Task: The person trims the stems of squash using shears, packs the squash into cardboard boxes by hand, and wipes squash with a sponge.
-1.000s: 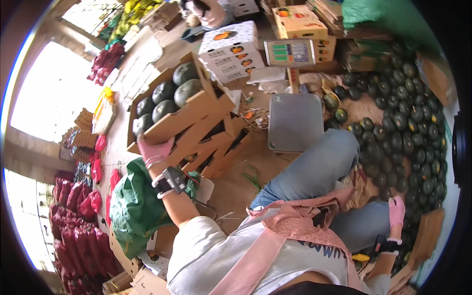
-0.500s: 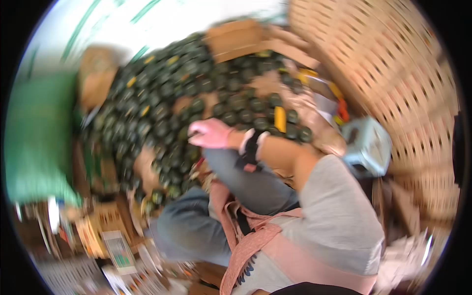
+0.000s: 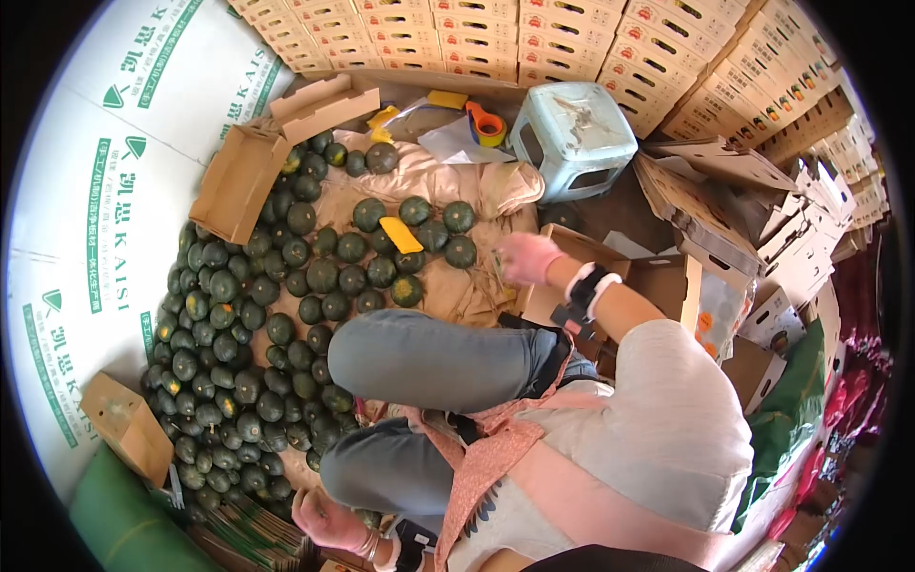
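Note:
My right hand (image 3: 529, 257), in a pink glove with a black band at the wrist, hovers beside an open cardboard box (image 3: 672, 286), over brown paper (image 3: 486, 186). It is smeared by motion, so its fingers and anything in them cannot be made out. My left hand (image 3: 329, 522), also pink-gloved, is low in the view beside my knee, fingers loosely bent and apart, with nothing seen in it. A large heap of dark green round squashes (image 3: 224, 367) lies in front of my legs. Several more squashes (image 3: 415, 210) rest on the paper, near a yellow piece (image 3: 401, 234).
A pale blue stool (image 3: 577, 133) stands beyond my right hand, near an orange tape dispenser (image 3: 487, 124). Stacked printed cartons (image 3: 477, 38) form a wall at the back. Flattened cardboard (image 3: 705, 205) leans at the right. Empty cartons (image 3: 243, 181) sit by the heap.
The view has turned to the right and sharpened. My right hand has moved from above the squashes to beside the cardboard box. My left hand has come into view.

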`<state>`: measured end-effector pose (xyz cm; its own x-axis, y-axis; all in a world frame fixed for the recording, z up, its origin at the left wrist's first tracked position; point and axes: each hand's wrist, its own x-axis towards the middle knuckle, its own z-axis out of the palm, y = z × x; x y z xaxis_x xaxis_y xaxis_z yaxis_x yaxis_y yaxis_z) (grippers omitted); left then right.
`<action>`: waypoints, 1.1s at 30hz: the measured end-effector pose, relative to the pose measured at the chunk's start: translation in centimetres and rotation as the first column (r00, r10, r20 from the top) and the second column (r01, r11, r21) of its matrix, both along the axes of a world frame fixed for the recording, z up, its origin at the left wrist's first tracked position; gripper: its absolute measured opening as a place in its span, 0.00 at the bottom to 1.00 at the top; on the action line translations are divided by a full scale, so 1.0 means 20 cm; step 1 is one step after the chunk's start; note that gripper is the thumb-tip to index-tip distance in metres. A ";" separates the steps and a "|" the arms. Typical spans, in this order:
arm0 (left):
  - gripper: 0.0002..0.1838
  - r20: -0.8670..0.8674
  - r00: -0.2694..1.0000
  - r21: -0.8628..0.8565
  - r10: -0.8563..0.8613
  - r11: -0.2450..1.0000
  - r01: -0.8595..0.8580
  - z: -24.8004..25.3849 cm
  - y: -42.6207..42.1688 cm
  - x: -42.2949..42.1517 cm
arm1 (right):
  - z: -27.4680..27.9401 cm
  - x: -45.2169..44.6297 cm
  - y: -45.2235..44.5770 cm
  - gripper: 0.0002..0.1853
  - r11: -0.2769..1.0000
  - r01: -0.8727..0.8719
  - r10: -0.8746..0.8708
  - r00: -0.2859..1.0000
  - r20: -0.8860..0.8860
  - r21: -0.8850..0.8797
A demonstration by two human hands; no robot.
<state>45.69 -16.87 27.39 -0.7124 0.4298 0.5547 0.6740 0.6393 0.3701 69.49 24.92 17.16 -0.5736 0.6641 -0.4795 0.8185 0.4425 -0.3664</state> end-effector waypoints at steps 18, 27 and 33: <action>0.12 0.580 0.700 0.153 0.417 0.788 -0.596 -0.17 -0.09 -0.04 | -0.33 -1.34 0.53 0.27 0.915 -0.380 0.404 0.869 -0.285 0.138; 0.15 0.619 0.573 -0.196 0.537 0.812 -0.550 -0.16 0.03 -0.35 | -0.46 -2.43 1.11 0.42 0.980 -0.121 0.174 0.912 -0.372 0.160; 0.15 0.713 0.402 -0.260 0.574 0.750 -0.609 -0.18 0.03 -0.48 | -0.50 -2.73 1.30 0.46 0.893 0.014 0.130 0.948 -0.289 0.449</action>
<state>36.14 -16.19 23.75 -0.9276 -0.2696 -0.2587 -0.3712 0.7443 0.5552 14.90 50.98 7.17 -0.6866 0.7246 0.0589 0.6662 0.6596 -0.3480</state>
